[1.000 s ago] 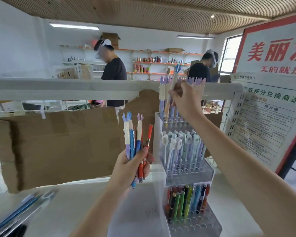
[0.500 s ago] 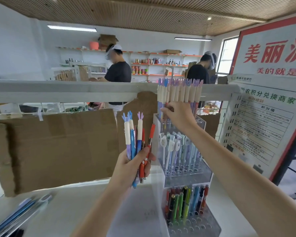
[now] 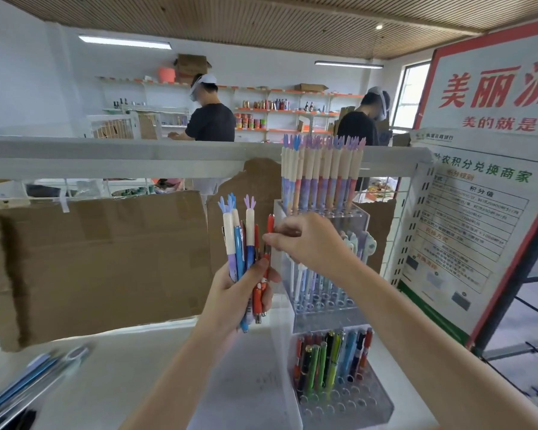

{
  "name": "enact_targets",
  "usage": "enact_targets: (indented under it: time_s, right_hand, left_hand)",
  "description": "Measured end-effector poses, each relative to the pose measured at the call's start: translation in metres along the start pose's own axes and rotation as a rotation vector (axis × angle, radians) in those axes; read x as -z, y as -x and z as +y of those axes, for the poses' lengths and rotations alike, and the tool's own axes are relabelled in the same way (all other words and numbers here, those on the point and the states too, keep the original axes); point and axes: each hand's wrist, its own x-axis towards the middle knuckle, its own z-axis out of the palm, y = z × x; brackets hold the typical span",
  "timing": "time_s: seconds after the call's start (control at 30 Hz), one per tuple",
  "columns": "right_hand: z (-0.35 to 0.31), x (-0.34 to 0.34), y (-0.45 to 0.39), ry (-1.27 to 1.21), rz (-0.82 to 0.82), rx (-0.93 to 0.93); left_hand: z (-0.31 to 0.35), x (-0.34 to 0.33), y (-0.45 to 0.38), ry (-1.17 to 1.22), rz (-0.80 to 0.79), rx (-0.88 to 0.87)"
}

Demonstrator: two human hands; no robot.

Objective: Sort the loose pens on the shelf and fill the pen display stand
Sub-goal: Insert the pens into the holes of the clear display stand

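Observation:
My left hand (image 3: 235, 301) grips an upright bunch of loose pens (image 3: 244, 252) in front of the cardboard: blue and purple ones with claw-shaped tops, plus orange ones. My right hand (image 3: 308, 243) reaches across and pinches the upper part of an orange-red pen (image 3: 269, 231) at the right edge of that bunch. Just right of the hands stands the clear tiered pen display stand (image 3: 359, 218). Its top tier holds a full row of claw-topped pens (image 3: 320, 172), the middle tier pastel pens (image 3: 320, 283), the bottom tier green, black, blue and orange pens (image 3: 330, 358).
Cardboard sheets (image 3: 106, 262) line the back of the white shelf (image 3: 128, 367). More loose pens (image 3: 28, 383) lie at the shelf's left front. A printed notice board (image 3: 466, 231) stands to the right. Two people work at shelves in the background.
My right hand let go of the claw-topped pen in the top tier, came down and left, and now pinches an orange-red pen in the bunch. The left hand has barely moved.

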Motion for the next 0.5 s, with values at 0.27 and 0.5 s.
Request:
enact_targets:
  time_s: [0.27, 0.5]
  right_hand:
    - [0.002, 0.007, 0.028, -0.138, -0.037, -0.082]
    - [0.038, 0.004, 0.09, -0.45, 0.13, -0.227]
  left_hand:
    - [-0.014, -0.007, 0.013, -0.013, -0.014, 0.041]
    - [-0.06, 0.004, 0.051, -0.173, 0.044, 0.229]
